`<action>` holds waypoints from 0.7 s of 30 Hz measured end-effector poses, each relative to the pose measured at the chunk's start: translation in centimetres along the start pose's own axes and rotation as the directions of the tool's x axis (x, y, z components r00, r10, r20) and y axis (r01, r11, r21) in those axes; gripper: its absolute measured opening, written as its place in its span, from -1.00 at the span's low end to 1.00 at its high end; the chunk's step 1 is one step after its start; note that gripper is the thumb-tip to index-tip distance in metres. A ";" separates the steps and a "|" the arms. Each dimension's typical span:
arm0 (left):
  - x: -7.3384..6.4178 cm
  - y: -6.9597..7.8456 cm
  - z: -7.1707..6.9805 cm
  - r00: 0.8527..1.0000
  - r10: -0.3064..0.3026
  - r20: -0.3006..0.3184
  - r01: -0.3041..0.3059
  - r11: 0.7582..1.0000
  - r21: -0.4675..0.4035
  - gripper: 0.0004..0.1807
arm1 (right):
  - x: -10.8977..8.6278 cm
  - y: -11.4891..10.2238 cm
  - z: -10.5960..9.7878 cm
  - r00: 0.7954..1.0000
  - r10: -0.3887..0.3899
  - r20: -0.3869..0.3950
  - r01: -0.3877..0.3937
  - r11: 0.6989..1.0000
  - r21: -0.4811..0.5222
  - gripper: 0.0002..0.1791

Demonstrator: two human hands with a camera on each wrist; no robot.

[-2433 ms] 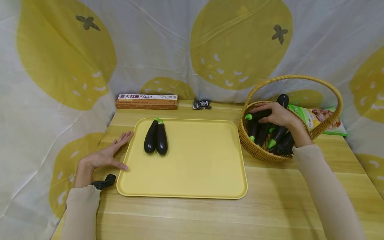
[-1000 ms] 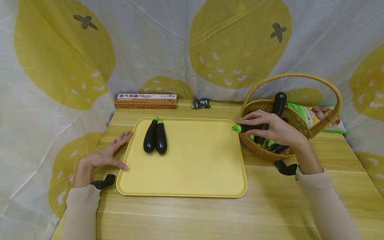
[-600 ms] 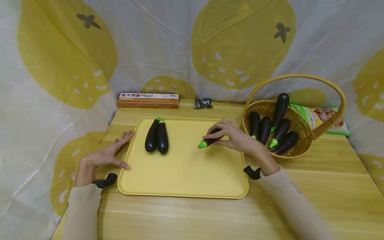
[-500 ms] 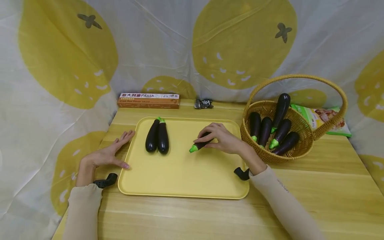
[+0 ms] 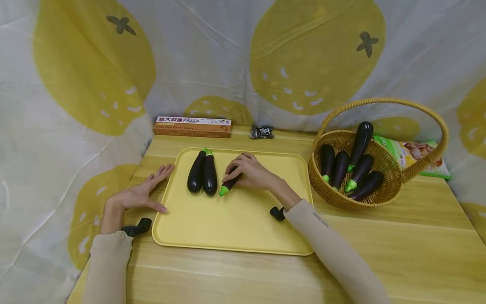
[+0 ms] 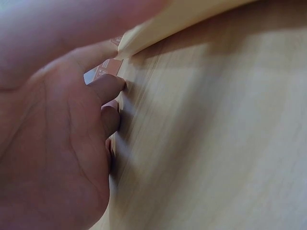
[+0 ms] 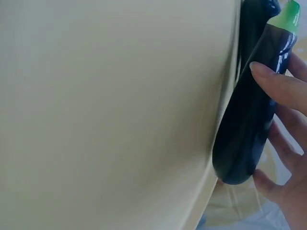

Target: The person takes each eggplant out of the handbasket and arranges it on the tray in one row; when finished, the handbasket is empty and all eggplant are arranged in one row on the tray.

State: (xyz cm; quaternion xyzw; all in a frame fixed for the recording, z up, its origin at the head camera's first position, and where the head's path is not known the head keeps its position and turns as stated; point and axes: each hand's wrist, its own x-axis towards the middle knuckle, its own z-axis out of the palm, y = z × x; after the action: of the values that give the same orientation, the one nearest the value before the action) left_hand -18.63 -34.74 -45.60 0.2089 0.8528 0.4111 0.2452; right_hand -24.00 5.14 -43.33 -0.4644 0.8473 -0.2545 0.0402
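Note:
My right hand [image 5: 248, 172] grips a dark purple eggplant [image 7: 254, 105] with a green stem end, close over the yellow tray [image 5: 228, 228]. In the head view that stem end points down and left, while the fingers cover most of the body. Just left of it, two eggplants [image 5: 195, 173] lie side by side on the tray, stems toward the back. My left hand [image 5: 138, 194] rests at the tray's left edge, fingers spread and thumb at the rim. The left wrist view shows its palm [image 6: 53, 139] beside the tray's edge, holding nothing.
A wicker basket [image 5: 334, 196] with a tall handle stands right of the tray, several eggplants [image 5: 360, 145] inside. Behind it lies a green food bag [image 5: 436, 166]. A pasta box [image 5: 191, 127] and a small black packet [image 5: 262, 132] sit along the back by the lemon-print cloth.
My right hand has lifted an eggplant out of the basket and carried it left over the tray, near the two lying there. The left hand has stayed at the tray's edge.

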 end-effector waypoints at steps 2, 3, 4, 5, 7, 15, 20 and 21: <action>0.1 0.1 0.0 1.000 0.002 0.001 -0.002 1.000 0.007 0.40 | 0.7 0.1 0.3 1.000 0.003 0.004 -0.003 1.000 -0.004 -0.74; 0.1 0.1 0.0 1.000 0.005 0.001 -0.005 1.000 0.011 0.40 | 1.0 0.1 0.5 1.000 0.006 0.006 -0.006 1.000 -0.009 -0.74; 0.1 0.1 0.0 1.000 0.009 0.001 -0.009 1.000 0.013 0.40 | 1.3 0.1 0.6 1.000 0.009 0.008 -0.009 1.000 -0.012 -0.74; 0.1 0.1 0.0 1.000 0.011 0.001 -0.011 1.000 0.012 0.40 | 1.5 0.1 0.7 1.000 0.015 0.009 -0.015 1.000 -0.014 -0.74; 0.1 0.1 0.0 1.000 0.013 -0.001 -0.013 1.000 0.013 0.40 | 1.9 0.0 0.7 0.999 0.032 0.016 -0.032 0.999 -0.004 -0.75; -0.1 -0.2 0.1 1.000 0.011 -0.004 -0.011 1.000 0.017 0.41 | 1.6 0.9 0.6 0.994 0.089 0.059 -0.098 0.980 0.175 -0.56; -0.2 -0.1 0.1 1.000 0.003 -0.009 -0.003 1.000 0.011 0.41 | 0.8 1.5 0.0 0.977 0.215 0.000 -0.204 0.928 0.313 -0.33; -0.2 0.0 0.1 1.000 0.006 -0.011 -0.006 1.000 0.008 0.41 | 0.8 1.6 -0.1 0.968 0.252 -0.013 -0.233 0.916 0.328 -0.29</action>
State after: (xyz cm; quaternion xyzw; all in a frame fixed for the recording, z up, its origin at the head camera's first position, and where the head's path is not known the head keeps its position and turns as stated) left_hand -18.45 -34.78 -45.63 0.2102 0.8552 0.4093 0.2386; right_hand -25.70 5.27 -43.87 -0.3356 0.8458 -0.3958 0.1236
